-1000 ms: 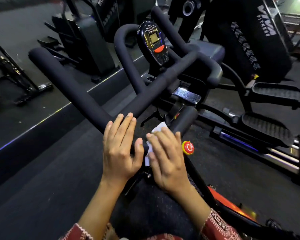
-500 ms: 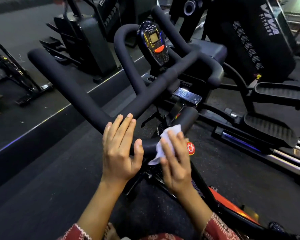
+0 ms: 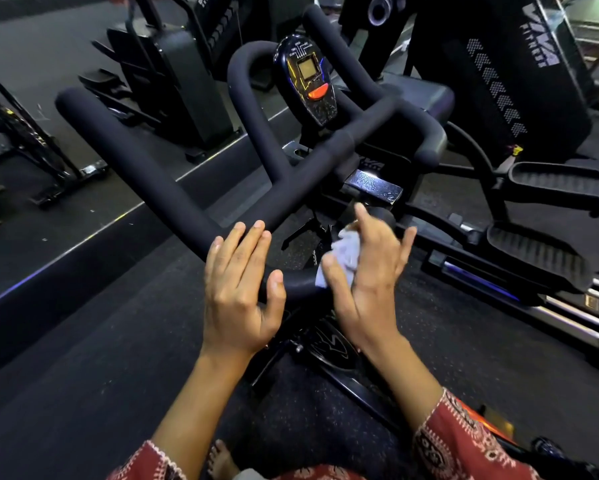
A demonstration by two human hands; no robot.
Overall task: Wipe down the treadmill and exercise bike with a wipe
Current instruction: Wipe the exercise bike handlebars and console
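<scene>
Dark rubber floor (image 3: 66, 375) runs under all the equipment. The exercise bike (image 3: 325, 344) stands directly in front of you, its padded black handlebar (image 3: 145, 174) reaching toward the camera, with an elliptical trainer (image 3: 533, 251) just beyond it on the right and another black machine (image 3: 173, 81) well apart at upper left. The bike's console (image 3: 308, 81) sits upright between the bar's inner loops, with a small screen and an orange button. Your left hand (image 3: 239, 296) rests on the near bend of the handlebar, fingers straight and close together on top, thumb against the bar's near side. Your right hand (image 3: 367, 282), blurred, has its fingers spread and presses the wipe against the handlebar's near right section, the thumb lying on the cloth. The wipe (image 3: 343, 258) is bunched, pale, and touching the bar just beside your left thumb.
</scene>
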